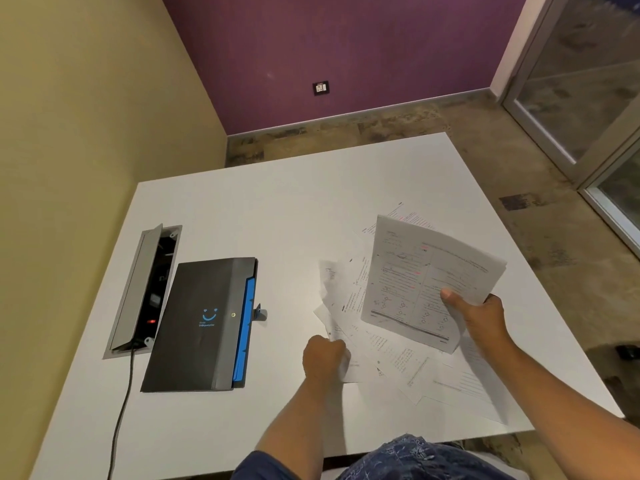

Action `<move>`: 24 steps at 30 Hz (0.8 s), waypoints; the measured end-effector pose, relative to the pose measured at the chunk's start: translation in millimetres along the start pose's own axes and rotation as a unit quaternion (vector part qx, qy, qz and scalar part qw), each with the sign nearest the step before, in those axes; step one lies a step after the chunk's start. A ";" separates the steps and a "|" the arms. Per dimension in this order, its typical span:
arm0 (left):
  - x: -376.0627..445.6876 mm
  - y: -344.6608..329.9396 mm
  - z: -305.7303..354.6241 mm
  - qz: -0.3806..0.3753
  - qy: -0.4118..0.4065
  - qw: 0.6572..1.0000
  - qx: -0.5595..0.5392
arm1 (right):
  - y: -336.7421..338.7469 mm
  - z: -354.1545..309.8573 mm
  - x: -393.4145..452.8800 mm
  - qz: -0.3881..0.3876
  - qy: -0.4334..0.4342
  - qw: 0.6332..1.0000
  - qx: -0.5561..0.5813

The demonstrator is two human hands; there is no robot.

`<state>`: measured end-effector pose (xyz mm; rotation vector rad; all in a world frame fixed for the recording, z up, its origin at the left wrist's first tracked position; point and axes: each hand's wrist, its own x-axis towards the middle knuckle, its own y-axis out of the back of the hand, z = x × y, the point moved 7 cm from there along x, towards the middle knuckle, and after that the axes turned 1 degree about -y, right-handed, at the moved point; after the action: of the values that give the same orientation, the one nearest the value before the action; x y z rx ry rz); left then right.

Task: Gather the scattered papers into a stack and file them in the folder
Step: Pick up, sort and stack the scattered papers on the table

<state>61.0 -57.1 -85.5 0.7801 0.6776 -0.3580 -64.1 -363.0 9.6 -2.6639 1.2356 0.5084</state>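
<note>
Head view: both hands (479,318) gripping papers (429,282) beside folder (201,323).

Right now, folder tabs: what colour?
Blue, along the black folder's right edge; head view.

I see a white table (242,209) with a power box (145,289) sunk into it at the left, its grey lid tilted up. A black cable (121,410) runs from it toward me. A wall socket (321,88) sits on the purple wall (346,46).
</note>
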 end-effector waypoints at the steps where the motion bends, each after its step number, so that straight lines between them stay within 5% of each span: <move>1: 0.6 -0.7 2.5 -0.015 -0.009 1.000 -0.017 | -0.8 -1.1 -0.3 -0.001 0.000 1.000 0.001; 8: 12.5 29.5 26.6 -0.076 -0.075 0.994 0.012 | -0.3 -6.0 2.4 0.008 -0.001 1.000 -0.006; 13: 8.2 99.5 40.4 -0.017 -0.077 0.994 0.077 | 0.1 -13.6 3.2 0.012 0.012 1.000 -0.007; 21: 8.6 184.6 -21.0 0.184 0.004 0.966 -0.184 | -1.1 -8.4 15.4 0.002 0.026 0.998 -0.050; 24: 4.5 188.2 -25.6 0.190 0.007 0.941 -0.280 | -4.8 -8.7 20.0 -0.005 0.039 0.996 -0.074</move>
<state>153.2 87.2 -3.1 0.3522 0.5849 0.1949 -46.4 -376.6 10.3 -2.8367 1.2508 0.5175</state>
